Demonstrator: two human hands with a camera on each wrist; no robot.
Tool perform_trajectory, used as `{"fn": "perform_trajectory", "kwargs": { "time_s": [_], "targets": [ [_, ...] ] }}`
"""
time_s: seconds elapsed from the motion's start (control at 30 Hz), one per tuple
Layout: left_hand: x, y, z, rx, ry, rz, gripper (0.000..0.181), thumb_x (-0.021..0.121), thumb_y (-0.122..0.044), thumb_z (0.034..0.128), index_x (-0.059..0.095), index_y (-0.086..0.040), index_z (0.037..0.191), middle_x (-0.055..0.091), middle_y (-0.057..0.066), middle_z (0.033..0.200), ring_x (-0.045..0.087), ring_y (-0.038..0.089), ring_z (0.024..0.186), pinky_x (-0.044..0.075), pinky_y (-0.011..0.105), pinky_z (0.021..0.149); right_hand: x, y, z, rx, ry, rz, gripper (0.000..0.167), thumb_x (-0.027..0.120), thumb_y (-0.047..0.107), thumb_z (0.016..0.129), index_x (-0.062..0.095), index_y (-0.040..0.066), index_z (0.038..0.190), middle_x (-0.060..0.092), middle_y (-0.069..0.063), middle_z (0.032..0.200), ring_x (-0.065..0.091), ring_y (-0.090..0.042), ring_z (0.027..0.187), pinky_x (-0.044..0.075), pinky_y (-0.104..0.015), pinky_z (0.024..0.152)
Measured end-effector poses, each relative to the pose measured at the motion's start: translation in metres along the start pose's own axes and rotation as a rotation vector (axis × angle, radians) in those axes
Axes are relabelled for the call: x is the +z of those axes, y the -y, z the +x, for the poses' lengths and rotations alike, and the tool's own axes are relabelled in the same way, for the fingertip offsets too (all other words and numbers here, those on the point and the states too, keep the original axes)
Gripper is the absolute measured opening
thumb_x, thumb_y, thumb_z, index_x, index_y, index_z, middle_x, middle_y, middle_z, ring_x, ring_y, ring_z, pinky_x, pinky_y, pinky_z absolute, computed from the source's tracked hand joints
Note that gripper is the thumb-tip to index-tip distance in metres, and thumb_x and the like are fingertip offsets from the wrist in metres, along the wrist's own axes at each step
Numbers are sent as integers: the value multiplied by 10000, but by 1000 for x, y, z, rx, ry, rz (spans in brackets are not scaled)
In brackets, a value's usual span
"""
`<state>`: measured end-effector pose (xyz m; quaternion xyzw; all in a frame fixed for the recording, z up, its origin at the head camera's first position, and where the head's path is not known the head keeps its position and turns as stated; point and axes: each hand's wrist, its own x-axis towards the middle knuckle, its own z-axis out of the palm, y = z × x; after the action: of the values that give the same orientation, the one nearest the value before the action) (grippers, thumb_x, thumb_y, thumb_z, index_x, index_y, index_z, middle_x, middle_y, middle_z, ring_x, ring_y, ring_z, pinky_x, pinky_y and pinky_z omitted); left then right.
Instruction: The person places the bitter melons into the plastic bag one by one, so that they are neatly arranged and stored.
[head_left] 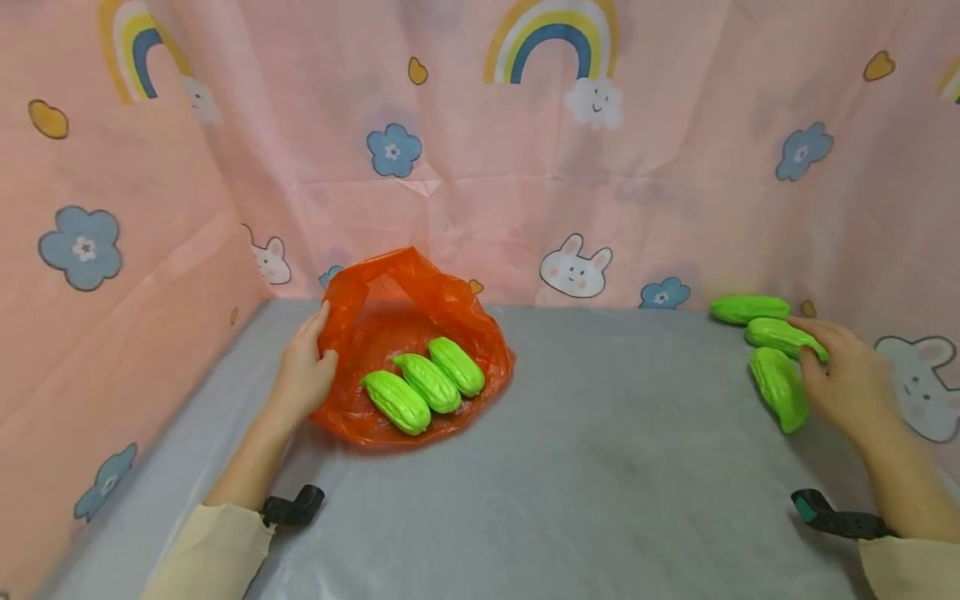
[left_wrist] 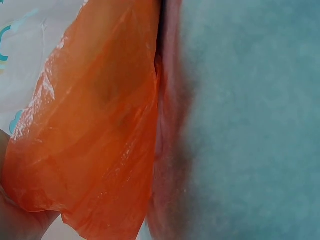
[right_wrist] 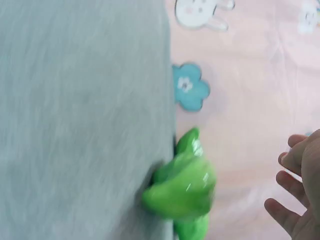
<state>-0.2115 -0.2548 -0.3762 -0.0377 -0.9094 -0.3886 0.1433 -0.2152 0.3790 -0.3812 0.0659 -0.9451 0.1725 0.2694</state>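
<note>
The left hand point(head_left: 303, 371) pinches the orange bag point(head_left: 456, 302), propping it open; the right hand point(head_left: 853, 383) spreads beside green gourds point(head_left: 780, 336), perhaps touching one.

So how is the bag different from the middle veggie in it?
The bag is orange; the veggie is green. The bag is wide and crinkly; the veggie is smaller and plump. The left hand holds the bag; no hand touches the veggie. Both look shiny.
</note>
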Motion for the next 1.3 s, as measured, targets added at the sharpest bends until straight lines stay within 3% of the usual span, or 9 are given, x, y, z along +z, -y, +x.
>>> {"fn": "perform_trajectory", "kwargs": {
  "time_s": [0.07,0.2,0.33,0.4,0.6,0.77,1.0,1.17,1.3],
  "targets": [
    [-2,1,-1,0,-6,-4,697,426,41,942,221,-31,1604,267,231,1652,253,418,1532,281,593,1216,-1,-6,0,2,-15,-40,433,483,-7,934,578,-33,1355,558,-372,1317,340,-132,508,257,-302,501],
    [-8,4,-3,-3,-22,3,701,425,41,940,216,-34,1605,261,234,1654,248,428,1531,264,609,1217,2,-15,-1,8,13,-75,428,475,-61,900,581,-71,1314,551,-378,1284,411,-228,585,304,-341,576],
    [-17,8,-6,-6,-39,7,713,424,45,932,207,-34,1606,256,259,1647,249,460,1519,257,638,1205,9,-23,1,-60,67,-81,435,497,-108,858,586,-77,1283,545,-384,1260,533,-460,809,410,-505,638],
    [-20,9,-6,-5,-45,6,711,421,43,932,205,-30,1605,253,267,1645,248,471,1515,255,647,1200,14,-28,2,-119,95,-75,447,541,-139,826,591,-80,1267,543,-387,1258,533,-544,963,431,-612,733],
    [-24,7,-7,0,-50,3,709,414,48,932,203,-30,1604,259,267,1642,261,474,1508,265,654,1189,23,-38,3,-270,176,-20,573,637,-217,721,620,-58,1272,519,-369,1327,436,-617,1167,353,-756,938],
    [-25,7,-6,0,-62,1,708,407,40,939,196,-45,1609,251,255,1650,267,468,1508,298,658,1168,26,-37,7,-288,215,18,560,617,-208,698,674,-21,1223,517,-375,1349,411,-636,1207,346,-760,915],
    [-26,3,-4,0,-56,1,703,410,38,945,191,-38,1609,243,257,1651,271,470,1506,319,653,1155,26,-37,6,-246,282,74,487,620,-126,764,648,-33,1241,507,-392,1365,338,-671,1292,200,-801,1101],
    [-23,-1,-3,-2,-58,11,705,412,33,945,195,-48,1610,255,250,1650,302,462,1490,384,622,1127,25,-40,-2,-244,266,73,442,650,-78,786,651,-42,1227,533,-396,1321,324,-673,1314,146,-791,1137],
    [-18,-3,-1,0,-40,15,702,416,23,948,199,-55,1611,267,247,1647,332,456,1470,384,628,1128,23,-44,-11,-232,235,44,422,677,-48,777,662,-41,1199,557,-370,1265,381,-641,1249,199,-793,1079]
  ]
}}
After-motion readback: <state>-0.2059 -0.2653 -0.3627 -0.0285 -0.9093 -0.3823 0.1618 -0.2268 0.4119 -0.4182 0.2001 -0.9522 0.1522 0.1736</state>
